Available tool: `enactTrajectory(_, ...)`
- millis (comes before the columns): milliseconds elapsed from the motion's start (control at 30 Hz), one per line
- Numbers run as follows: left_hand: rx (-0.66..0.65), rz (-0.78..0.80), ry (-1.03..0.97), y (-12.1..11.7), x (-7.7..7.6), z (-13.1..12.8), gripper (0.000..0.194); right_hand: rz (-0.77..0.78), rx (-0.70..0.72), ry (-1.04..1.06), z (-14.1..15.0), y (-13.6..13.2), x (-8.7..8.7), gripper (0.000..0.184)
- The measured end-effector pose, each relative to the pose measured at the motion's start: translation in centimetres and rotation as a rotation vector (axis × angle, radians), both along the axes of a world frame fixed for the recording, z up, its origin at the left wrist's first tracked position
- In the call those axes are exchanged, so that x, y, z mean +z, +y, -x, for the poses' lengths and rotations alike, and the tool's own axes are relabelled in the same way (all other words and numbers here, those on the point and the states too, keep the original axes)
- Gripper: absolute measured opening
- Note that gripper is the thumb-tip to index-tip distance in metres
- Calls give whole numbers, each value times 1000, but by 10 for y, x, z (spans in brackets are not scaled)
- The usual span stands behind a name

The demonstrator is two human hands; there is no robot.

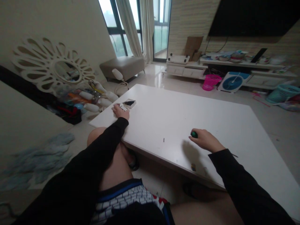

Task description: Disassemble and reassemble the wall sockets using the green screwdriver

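Observation:
My left hand (120, 111) reaches far left across the white table (187, 118) and rests on a small white object (123, 107) beside a small box with a dark top (129, 103); its fingers curl over the object. My right hand (205, 139) hovers low over the table's near side, closed around a tool with a dark green handle end (193, 134); a thin shaft tip (234, 155) shows behind the wrist. A tiny dark screw-like piece (163, 139) lies on the table between my hands.
A small coloured item (193, 167) sits at the table's near edge. Clutter and white bottles (93, 100) lie on the floor left of the table, by a flower-shaped mirror (67, 71). A fan (232, 82), pink basket (211, 82) and TV stand (234, 67) are beyond.

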State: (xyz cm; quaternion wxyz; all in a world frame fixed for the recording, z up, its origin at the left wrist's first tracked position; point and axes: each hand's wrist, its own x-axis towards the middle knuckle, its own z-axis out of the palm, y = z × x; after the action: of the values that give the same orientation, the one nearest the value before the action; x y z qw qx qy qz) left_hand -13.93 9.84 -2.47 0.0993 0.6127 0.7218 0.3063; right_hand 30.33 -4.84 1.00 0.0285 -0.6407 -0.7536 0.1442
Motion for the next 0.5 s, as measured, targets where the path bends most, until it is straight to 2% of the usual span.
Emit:
enactTrajectory(67,-193,43,23,-17,-13,-38,29,0,4,-1,1,0,0,20)
enactTrajectory(167,-627,163,37,-48,-36,-100,14,14,4,-7,2,0,-1,21)
enactTrajectory(267,-1032,215,71,-67,-48,-146,34,40,-4,-9,2,-3,-1,21)
enactTrajectory(367,-1234,264,144,-66,-51,-165,27,52,0,-12,0,-8,-1,21)
enactTrajectory(500,-1319,328,246,-57,-53,-170,11,42,10,-32,-5,-16,-1,22)
